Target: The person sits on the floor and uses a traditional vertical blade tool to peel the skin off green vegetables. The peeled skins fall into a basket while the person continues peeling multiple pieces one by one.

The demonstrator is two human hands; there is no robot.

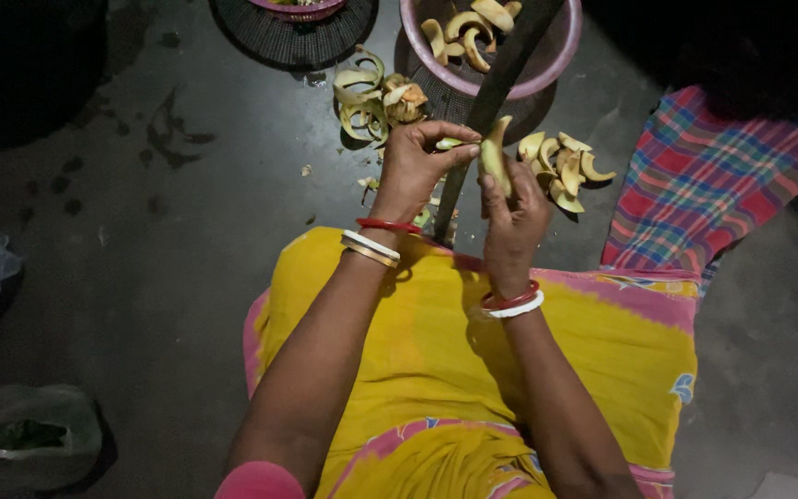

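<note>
A pale vegetable piece (495, 152) is held upright in the right hand (514, 217), fingers wrapped around its lower part, just beside the upright blade (496, 88). A small green slice (450, 143) is pinched between thumb and fingertips of the left hand (411, 171), touching the blade. Cut pieces (565, 166) are seen on the floor near the pink bowl (561, 65); peels (362, 97) lie left of it
</note>
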